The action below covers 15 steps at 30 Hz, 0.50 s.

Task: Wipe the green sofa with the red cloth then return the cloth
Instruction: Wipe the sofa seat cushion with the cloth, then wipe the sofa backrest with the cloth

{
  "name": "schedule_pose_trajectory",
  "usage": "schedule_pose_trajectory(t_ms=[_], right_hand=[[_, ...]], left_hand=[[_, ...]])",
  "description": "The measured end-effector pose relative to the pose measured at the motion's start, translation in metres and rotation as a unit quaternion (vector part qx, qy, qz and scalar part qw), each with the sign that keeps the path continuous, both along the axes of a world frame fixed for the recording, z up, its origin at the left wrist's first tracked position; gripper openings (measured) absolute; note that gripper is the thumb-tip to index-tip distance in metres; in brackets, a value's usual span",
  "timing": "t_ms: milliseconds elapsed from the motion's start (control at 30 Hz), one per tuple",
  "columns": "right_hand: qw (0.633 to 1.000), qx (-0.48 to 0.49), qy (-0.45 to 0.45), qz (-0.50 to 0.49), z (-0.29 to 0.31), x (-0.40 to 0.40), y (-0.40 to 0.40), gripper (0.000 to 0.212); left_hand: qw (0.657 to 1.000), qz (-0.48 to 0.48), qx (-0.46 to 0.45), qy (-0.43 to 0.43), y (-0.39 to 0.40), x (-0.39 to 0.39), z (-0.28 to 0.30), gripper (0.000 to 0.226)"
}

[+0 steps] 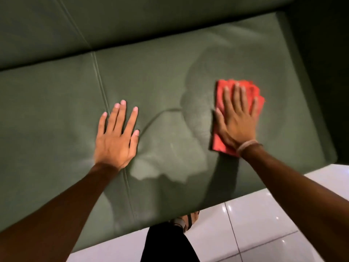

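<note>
The person is standing at the front edge of the green sofa and leaning over its seat. Working from left to right: the left hand is lying flat on the seat cushion, fingers spread and gripping nothing, just right of the stitched seam that is dividing the two seat sections; it appears to be serving as a brace. A crease in the upholstery is running from beside this hand toward the middle of the cushion, where a faintly duller, smeared patch is showing. Further right, the right hand is pressing palm-down on the red cloth, fingers extended and flat rather than curled around it, so the cloth is being held by downward pressure only. The cloth is lying folded on the right-hand seat section, toward its right end and roughly midway between the backrest and the front edge. A pale band is sitting on the right wrist. White floor tiles are showing beyond the front edge. The step in hand is judged to be the wiping itself. The next move calls for sliding the cloth under steady pressure across unwiped upholstery, keeping the folds from bunching. The return spot for the cloth is not in view.
</note>
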State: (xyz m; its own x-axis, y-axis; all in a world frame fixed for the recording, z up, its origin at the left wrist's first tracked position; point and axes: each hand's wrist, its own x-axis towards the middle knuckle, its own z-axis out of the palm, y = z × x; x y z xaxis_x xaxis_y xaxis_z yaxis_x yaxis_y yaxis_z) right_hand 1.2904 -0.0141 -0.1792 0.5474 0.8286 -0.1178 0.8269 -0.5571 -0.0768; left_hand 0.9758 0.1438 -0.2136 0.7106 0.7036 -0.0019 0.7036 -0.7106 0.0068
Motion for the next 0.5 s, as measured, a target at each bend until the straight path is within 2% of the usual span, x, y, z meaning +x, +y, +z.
schedule_pose_trajectory(t_ms=[67,133,200,267,300,367,467,500], right_hand=[[0.998,0.037,0.02,0.036,-0.006,-0.043,0.066,0.069],[0.989,0.062,0.023,0.136,-0.012,-0.094,0.087,0.067],[0.967,0.048,0.033,0.249,-0.015,-0.117,0.054,0.065],[0.952,0.022,0.037,0.302,-0.009,-0.1,-0.003,0.065],[0.954,0.015,0.027,0.299,-0.007,-0.081,-0.026,0.065],[0.973,0.02,0.002,0.229,-0.006,-0.049,-0.037,0.066],[0.996,0.046,-0.022,0.078,-0.013,-0.072,0.016,0.071],[0.995,0.062,-0.01,0.079,-0.016,-0.093,0.035,0.074]], left_hand=[[1.0,-0.002,0.0,0.001,0.001,-0.001,0.0,0.062],[1.0,-0.008,0.004,-0.007,0.0,-0.003,-0.003,0.062],[1.0,-0.006,0.001,-0.011,0.001,-0.004,-0.005,0.062],[1.0,-0.004,-0.007,-0.015,0.001,-0.005,-0.006,0.064],[1.0,-0.004,-0.012,-0.014,-0.001,-0.005,-0.006,0.065],[1.0,0.0,-0.018,-0.014,0.0,-0.004,-0.005,0.067],[0.999,0.001,-0.03,-0.026,0.002,-0.004,-0.004,0.067],[0.999,0.001,-0.034,-0.029,0.003,-0.004,-0.003,0.067]])
